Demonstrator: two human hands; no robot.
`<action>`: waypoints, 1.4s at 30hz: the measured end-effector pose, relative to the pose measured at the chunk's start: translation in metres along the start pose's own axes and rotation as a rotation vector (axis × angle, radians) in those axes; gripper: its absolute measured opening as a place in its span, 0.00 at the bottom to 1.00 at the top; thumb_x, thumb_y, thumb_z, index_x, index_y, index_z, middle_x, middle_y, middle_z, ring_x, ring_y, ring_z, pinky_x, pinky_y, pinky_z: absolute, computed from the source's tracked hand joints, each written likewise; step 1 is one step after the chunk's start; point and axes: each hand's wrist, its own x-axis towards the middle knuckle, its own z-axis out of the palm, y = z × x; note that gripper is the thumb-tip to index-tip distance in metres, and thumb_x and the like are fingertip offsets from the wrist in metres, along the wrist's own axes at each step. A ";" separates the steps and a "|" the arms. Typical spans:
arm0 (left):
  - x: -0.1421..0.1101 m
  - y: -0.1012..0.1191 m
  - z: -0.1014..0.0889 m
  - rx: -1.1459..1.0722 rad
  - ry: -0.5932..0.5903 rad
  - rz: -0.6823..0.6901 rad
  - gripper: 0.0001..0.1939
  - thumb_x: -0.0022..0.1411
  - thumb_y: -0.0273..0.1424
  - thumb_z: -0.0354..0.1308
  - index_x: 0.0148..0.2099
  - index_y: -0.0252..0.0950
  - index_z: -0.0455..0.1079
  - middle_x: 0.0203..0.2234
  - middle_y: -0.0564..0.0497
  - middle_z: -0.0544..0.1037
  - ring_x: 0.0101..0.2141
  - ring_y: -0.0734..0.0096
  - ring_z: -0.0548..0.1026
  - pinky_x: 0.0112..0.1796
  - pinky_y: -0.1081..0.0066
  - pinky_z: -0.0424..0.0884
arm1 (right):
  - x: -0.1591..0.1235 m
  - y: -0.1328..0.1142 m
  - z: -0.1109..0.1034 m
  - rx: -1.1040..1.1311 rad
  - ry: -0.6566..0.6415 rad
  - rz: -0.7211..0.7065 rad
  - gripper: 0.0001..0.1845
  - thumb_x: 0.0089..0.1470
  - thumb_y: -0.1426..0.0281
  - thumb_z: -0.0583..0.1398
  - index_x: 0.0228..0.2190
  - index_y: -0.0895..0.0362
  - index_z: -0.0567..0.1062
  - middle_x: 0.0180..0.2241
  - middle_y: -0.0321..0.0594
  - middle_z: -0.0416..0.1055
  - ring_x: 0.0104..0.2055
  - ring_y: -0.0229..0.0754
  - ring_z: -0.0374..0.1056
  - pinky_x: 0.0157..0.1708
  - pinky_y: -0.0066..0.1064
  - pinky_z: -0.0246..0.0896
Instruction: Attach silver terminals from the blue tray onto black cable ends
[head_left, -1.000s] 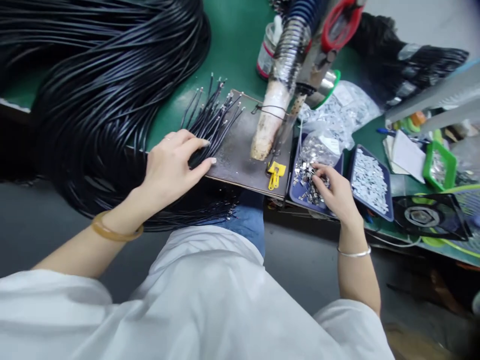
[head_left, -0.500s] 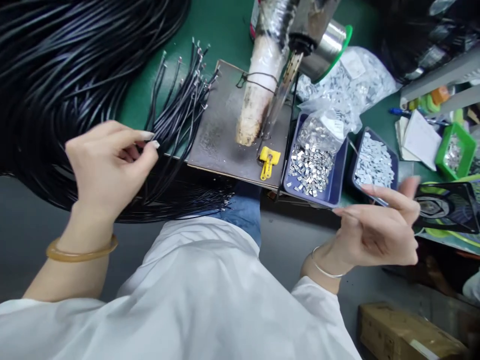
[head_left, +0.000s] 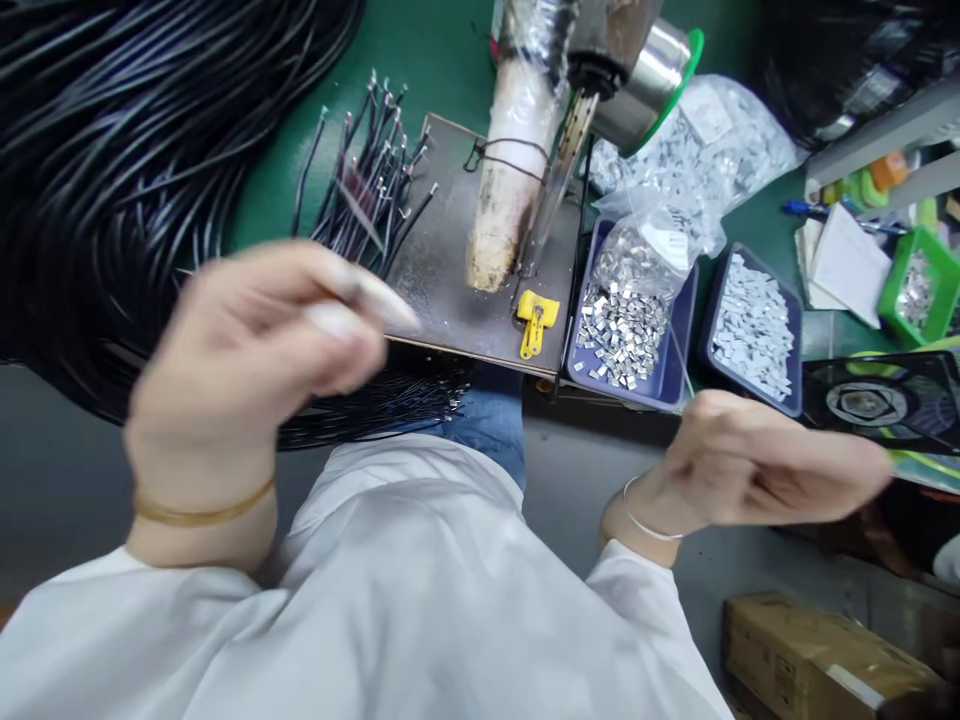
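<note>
My left hand is raised in front of the black cable bundle, smeared by motion, its thumb and fingers pressed together in a pinch. Just beyond it, stripped cable ends fan out onto a dark metal plate. My right hand hovers below the table edge, blurred, its fingers pointing right. It is nearest the blue tray of small metal clips.
A wrapped tool handle and a yellow clip sit on the plate. A second blue tray, a bag of parts, a solder spool, a green box and a black fan lie to the right. A cardboard box stands on the floor.
My left hand has lifted off the cable ends and come toward me. My right hand left the clip tray, moved down and right, and now blurs.
</note>
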 end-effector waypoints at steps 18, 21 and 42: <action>-0.001 -0.091 0.049 -0.156 0.037 -0.344 0.07 0.58 0.33 0.63 0.35 0.35 0.73 0.16 0.58 0.64 0.16 0.82 0.55 0.18 0.77 0.47 | 0.009 0.054 0.036 -0.265 -0.613 0.289 0.08 0.55 0.73 0.60 0.26 0.51 0.68 0.32 0.35 0.74 0.32 0.43 0.70 0.34 0.36 0.63; -0.002 -0.090 0.046 -0.167 0.059 -0.331 0.07 0.55 0.32 0.64 0.34 0.36 0.71 0.18 0.56 0.69 0.17 0.82 0.59 0.18 0.77 0.50 | 0.013 0.056 0.035 -0.300 -0.677 0.300 0.10 0.53 0.74 0.62 0.25 0.51 0.68 0.29 0.34 0.70 0.28 0.42 0.66 0.31 0.36 0.59; 0.001 -0.084 0.056 0.064 -0.045 -0.211 0.11 0.56 0.34 0.70 0.32 0.31 0.75 0.20 0.55 0.75 0.21 0.80 0.71 0.25 0.79 0.67 | -0.020 -0.031 0.084 0.305 -0.062 0.471 0.05 0.57 0.73 0.65 0.31 0.50 0.77 0.37 0.36 0.77 0.38 0.42 0.77 0.39 0.41 0.78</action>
